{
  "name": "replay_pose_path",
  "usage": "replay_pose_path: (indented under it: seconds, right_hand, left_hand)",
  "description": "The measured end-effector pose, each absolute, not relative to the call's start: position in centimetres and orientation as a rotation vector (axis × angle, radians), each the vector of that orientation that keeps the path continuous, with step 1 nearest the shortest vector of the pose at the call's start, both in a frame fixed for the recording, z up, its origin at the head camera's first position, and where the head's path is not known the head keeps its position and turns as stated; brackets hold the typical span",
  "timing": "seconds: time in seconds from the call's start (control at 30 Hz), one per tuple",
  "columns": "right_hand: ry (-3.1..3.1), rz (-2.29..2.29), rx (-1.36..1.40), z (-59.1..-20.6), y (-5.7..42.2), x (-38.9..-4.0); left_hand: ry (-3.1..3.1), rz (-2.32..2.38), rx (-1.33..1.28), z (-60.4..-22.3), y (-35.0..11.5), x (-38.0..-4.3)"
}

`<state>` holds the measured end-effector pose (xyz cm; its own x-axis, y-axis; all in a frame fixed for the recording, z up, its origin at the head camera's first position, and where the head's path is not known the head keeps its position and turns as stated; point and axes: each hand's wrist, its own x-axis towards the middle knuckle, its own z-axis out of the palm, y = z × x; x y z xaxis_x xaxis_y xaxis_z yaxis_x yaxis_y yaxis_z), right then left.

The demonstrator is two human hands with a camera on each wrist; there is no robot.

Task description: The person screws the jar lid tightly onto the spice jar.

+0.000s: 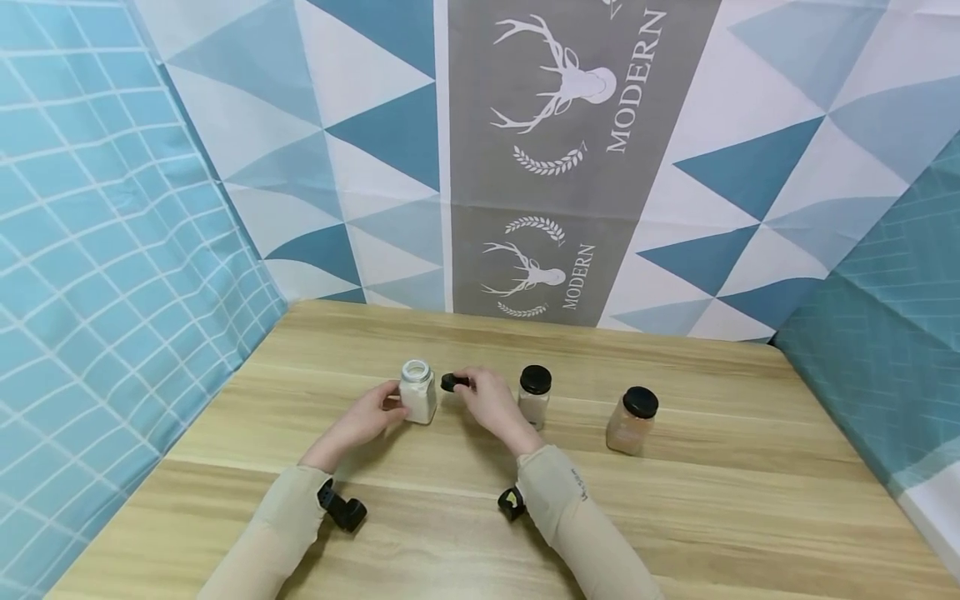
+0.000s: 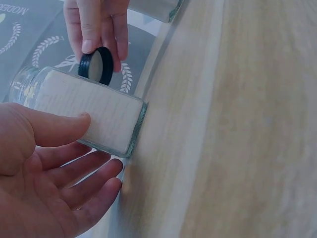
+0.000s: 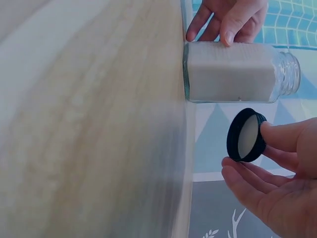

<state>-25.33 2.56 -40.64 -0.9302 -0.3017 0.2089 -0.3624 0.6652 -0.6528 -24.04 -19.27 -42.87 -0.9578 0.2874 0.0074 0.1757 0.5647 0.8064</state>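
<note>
An uncapped glass jar point(image 1: 417, 400) of white powder stands upright on the wooden table. My left hand point(image 1: 372, 414) holds its side, the thumb on the near face and the fingers round behind, as the left wrist view shows. Just right of the jar, my right hand point(image 1: 491, 402) pinches a black screw lid point(image 3: 246, 135) by its rim. The lid is tilted on edge, its pale inside showing, apart from the jar. In the right wrist view the jar's bare threaded neck point(image 3: 291, 73) is visible.
Right of my right hand stands a jar with a black lid point(image 1: 536, 380), partly hidden by that hand. Farther right is another black-lidded jar point(image 1: 628, 429) with orange-brown contents. Patterned cloth point(image 1: 390, 167) hangs behind the table point(image 1: 720, 500).
</note>
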Motion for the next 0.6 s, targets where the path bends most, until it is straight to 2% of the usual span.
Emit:
replay_pose_path:
  seconds: [0.6]
  right_hand:
    - [-2.563,1.355,0.524,-38.9,1.6,-25.2]
  left_hand:
    - [2.598,1.391,0.369,-42.7,-19.4,-24.4]
